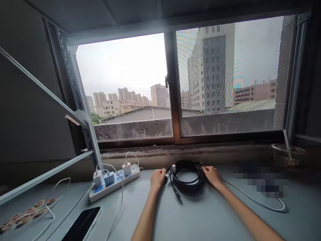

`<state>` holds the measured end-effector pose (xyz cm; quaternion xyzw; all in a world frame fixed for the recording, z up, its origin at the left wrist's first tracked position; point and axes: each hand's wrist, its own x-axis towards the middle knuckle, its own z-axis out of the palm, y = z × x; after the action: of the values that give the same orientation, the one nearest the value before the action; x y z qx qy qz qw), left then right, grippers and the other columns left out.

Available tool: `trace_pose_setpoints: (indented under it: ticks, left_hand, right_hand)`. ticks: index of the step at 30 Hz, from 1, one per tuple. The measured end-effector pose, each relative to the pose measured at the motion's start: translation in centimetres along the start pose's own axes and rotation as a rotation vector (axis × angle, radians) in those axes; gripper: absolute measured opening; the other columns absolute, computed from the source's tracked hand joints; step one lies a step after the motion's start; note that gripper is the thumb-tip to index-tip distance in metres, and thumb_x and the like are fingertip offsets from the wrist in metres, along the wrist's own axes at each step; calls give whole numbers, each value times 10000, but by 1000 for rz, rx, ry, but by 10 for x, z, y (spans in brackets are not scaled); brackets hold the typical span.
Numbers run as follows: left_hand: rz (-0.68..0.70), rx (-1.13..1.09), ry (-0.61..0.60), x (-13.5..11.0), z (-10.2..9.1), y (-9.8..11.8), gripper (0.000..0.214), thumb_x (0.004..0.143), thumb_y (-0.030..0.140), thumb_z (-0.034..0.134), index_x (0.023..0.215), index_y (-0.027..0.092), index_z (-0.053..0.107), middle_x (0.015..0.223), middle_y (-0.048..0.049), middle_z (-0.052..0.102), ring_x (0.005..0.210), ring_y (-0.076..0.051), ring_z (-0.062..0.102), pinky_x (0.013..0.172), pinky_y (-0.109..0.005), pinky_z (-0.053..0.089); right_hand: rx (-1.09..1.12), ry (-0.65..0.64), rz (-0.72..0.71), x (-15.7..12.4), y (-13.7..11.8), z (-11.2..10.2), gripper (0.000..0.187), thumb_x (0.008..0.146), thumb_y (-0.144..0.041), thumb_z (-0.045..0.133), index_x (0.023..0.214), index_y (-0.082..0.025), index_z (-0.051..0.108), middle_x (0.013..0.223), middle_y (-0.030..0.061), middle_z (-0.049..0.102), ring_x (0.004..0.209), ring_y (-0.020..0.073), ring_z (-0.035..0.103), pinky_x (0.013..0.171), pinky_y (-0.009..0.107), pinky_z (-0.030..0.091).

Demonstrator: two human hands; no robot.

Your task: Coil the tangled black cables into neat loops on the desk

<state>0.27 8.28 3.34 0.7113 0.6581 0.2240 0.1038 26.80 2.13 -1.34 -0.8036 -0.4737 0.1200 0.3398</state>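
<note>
A coiled black cable (187, 188) lies on the grey table in front of me. One dark plug (177, 194) hangs off the coil's front left and rests on the tabletop. A lighter connector end (174, 168) shows at the coil's upper left. My left hand (157, 179) is closed at the coil's left side, where a black strand runs to its fingers. At the opposite edge, my right hand (212, 175) pinches the cable with thumb and fingers. The fingertips of both hands are partly hidden, so the exact grip is unclear.
To the left stands a white power strip (115, 184) with several chargers plugged in. A phone (82, 223) lies nearer me. White cords cross the table on both sides. A lidded plastic cup (287, 157) stands at far right, near a blurred patch. Metal shelf posts frame the window.
</note>
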Motion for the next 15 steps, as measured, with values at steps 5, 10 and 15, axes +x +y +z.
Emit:
trace_pose_setpoints:
  ticks: [5, 10, 15]
  left_hand:
    - [5, 44, -33, -2, 0, 5, 441, 913, 354, 361, 666, 211, 697, 861, -106, 721, 944, -263, 655, 712, -290, 416]
    - [-12, 43, -72, -3, 1, 5, 351, 923, 427, 448, 874, 149, 656, 933, -70, 680, 932, -188, 628, 861, -380, 462]
    - [-10, 21, -85, -4, 1, 7, 304, 901, 388, 521, 1071, 148, 601, 1072, -76, 622, 959, -184, 603, 855, -401, 500]
  right_hand:
    - [-37, -32, 15, 1, 0, -2, 302, 917, -425, 505, 1008, -167, 633, 990, 52, 653, 899, 164, 627, 814, 354, 505]
    - [-48, 0, 1, 4, 5, 3, 289, 918, -408, 511, 1007, -158, 626, 979, 51, 646, 877, 158, 624, 793, 349, 514]
    - [20, 153, -113, 9, 15, 14, 253, 908, -376, 539, 940, -138, 620, 867, 26, 636, 750, 126, 616, 679, 293, 523]
